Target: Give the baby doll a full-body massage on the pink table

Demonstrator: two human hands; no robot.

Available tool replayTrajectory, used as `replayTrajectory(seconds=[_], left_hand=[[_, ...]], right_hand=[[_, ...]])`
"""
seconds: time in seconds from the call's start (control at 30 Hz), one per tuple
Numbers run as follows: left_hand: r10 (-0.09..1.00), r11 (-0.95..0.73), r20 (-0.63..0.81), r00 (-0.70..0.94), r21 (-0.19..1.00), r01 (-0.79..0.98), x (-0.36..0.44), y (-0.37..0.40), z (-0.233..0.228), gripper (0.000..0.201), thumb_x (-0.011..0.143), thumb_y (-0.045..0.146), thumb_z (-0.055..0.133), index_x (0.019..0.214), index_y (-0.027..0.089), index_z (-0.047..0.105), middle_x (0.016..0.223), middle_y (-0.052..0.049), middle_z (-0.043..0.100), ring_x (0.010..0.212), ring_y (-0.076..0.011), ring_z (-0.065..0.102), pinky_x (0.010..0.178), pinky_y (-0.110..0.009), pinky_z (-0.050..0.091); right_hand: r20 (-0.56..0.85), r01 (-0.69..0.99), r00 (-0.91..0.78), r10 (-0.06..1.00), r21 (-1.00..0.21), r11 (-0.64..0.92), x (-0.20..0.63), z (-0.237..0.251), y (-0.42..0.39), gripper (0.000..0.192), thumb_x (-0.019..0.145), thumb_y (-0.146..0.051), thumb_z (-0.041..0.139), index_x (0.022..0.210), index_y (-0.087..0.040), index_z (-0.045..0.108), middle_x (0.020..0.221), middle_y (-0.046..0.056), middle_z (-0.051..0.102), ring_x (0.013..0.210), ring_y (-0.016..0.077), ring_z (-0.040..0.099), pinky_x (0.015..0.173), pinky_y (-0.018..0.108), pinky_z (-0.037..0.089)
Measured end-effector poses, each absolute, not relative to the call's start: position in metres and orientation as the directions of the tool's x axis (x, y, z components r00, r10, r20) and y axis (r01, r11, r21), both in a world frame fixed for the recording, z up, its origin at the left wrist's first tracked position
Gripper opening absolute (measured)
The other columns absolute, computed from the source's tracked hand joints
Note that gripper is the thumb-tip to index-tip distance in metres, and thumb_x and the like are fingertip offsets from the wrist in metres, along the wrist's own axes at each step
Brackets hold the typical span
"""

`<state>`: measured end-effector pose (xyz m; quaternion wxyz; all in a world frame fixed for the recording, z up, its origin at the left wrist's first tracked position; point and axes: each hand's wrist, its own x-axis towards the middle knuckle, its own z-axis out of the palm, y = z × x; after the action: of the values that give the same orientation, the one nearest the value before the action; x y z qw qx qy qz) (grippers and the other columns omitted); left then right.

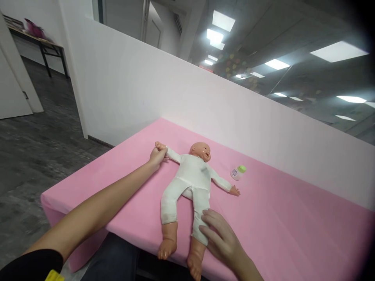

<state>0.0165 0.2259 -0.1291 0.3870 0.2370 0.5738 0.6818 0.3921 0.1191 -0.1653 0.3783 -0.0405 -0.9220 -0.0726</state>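
Observation:
A baby doll (pixel 193 171) with a white cloth body lies on its back on the pink-covered table (pixel 272 218). Its head is turned toward the right, and its feet reach the near edge. My left hand (pixel 158 158) is closed round the doll's wrist at the upper left, the arm stretched out. My right hand (pixel 221 234) rests against the doll's lower leg on the right side, fingers spread and slightly bent, not wrapped round it. A small bottle (pixel 238 173) with a green cap lies beside the doll's other hand.
A white partition wall (pixel 140 74) runs along the table's far side. Grey floor (pixel 26 175) shows to the left, with a half-open white door (pixel 14 82). Farther back stands a table (pixel 38 41) with a pink object on it.

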Motion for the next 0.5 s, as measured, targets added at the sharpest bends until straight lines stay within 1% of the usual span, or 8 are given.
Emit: replayTrajectory(seconds=[0.1, 0.17, 0.23, 0.3, 0.37, 0.43, 0.5], left_hand=[[0.807, -0.004, -0.149, -0.571, 0.966, -0.258, 0.013, 0.225, -0.127, 0.017, 0.086, 0.021, 0.067, 0.099, 0.014, 0.058, 0.076, -0.004, 0.062, 0.060, -0.0144, 0.062, 0.063, -0.030, 0.056], [0.816, -0.001, -0.139, -0.560, 0.970, -0.242, 0.014, 0.224, -0.126, 0.021, 0.086, 0.023, 0.069, 0.102, 0.014, 0.059, 0.077, -0.003, 0.061, 0.059, -0.0139, 0.059, 0.059, -0.028, 0.053], [0.825, -0.030, -0.080, -0.560, 0.983, -0.184, 0.019, 0.223, -0.125, 0.030, 0.084, 0.025, 0.073, 0.109, 0.017, 0.059, 0.084, -0.003, 0.063, 0.061, -0.0130, 0.058, 0.058, -0.026, 0.049], [0.829, -0.101, 0.067, -0.555, 0.994, -0.030, 0.027, 0.219, -0.124, 0.034, 0.083, 0.026, 0.075, 0.112, 0.019, 0.059, 0.095, -0.004, 0.065, 0.065, -0.0119, 0.057, 0.059, -0.025, 0.046], [0.833, -0.215, 0.278, -0.478, 0.959, 0.184, 0.039, 0.212, -0.123, 0.031, 0.083, 0.027, 0.074, 0.111, 0.019, 0.060, 0.103, -0.005, 0.067, 0.067, -0.0117, 0.056, 0.062, -0.026, 0.046], [0.831, -0.363, 0.465, -0.305, 0.869, 0.336, 0.053, 0.201, -0.123, 0.027, 0.085, 0.026, 0.071, 0.110, 0.019, 0.061, 0.105, -0.005, 0.067, 0.071, -0.0133, 0.058, 0.067, -0.027, 0.048], [0.808, -0.498, 0.579, -0.108, 0.770, 0.400, 0.065, 0.188, -0.123, 0.026, 0.090, 0.026, 0.066, 0.115, 0.021, 0.063, 0.112, -0.006, 0.066, 0.082, -0.0162, 0.062, 0.073, -0.029, 0.051]], right_hand=[[0.700, 0.124, -0.712, 0.050, 0.056, 0.991, 0.395, -0.167, 0.120, 0.037, 0.088, -0.003, 0.066, 0.124, -0.014, 0.068, 0.128, 0.017, 0.066, 0.131, 0.0329, 0.062, 0.105, 0.052, 0.060], [0.719, 0.117, -0.688, 0.102, -0.029, 0.993, 0.397, -0.166, 0.121, 0.040, 0.089, -0.004, 0.063, 0.127, -0.015, 0.065, 0.130, 0.018, 0.063, 0.132, 0.0330, 0.061, 0.104, 0.052, 0.061], [0.757, 0.124, -0.628, 0.179, -0.130, 0.984, 0.395, -0.164, 0.124, 0.043, 0.090, -0.006, 0.061, 0.131, -0.017, 0.062, 0.133, 0.018, 0.061, 0.131, 0.0331, 0.060, 0.102, 0.053, 0.061], [0.797, 0.133, -0.555, 0.238, -0.197, 0.971, 0.388, -0.158, 0.129, 0.047, 0.090, -0.010, 0.062, 0.137, -0.019, 0.058, 0.134, 0.017, 0.058, 0.130, 0.0328, 0.060, 0.102, 0.053, 0.060], [0.822, 0.143, -0.506, 0.262, -0.219, 0.965, 0.375, -0.149, 0.136, 0.052, 0.092, -0.012, 0.061, 0.142, -0.021, 0.054, 0.135, 0.016, 0.057, 0.129, 0.0321, 0.060, 0.102, 0.053, 0.060], [0.837, 0.140, -0.485, 0.253, -0.212, 0.967, 0.357, -0.142, 0.147, 0.055, 0.092, -0.011, 0.058, 0.145, -0.023, 0.052, 0.135, 0.015, 0.057, 0.130, 0.0312, 0.059, 0.103, 0.053, 0.059], [0.848, 0.126, -0.478, 0.229, -0.192, 0.973, 0.335, -0.137, 0.160, 0.057, 0.092, -0.009, 0.055, 0.147, -0.025, 0.051, 0.136, 0.014, 0.057, 0.131, 0.0314, 0.058, 0.104, 0.055, 0.058]])
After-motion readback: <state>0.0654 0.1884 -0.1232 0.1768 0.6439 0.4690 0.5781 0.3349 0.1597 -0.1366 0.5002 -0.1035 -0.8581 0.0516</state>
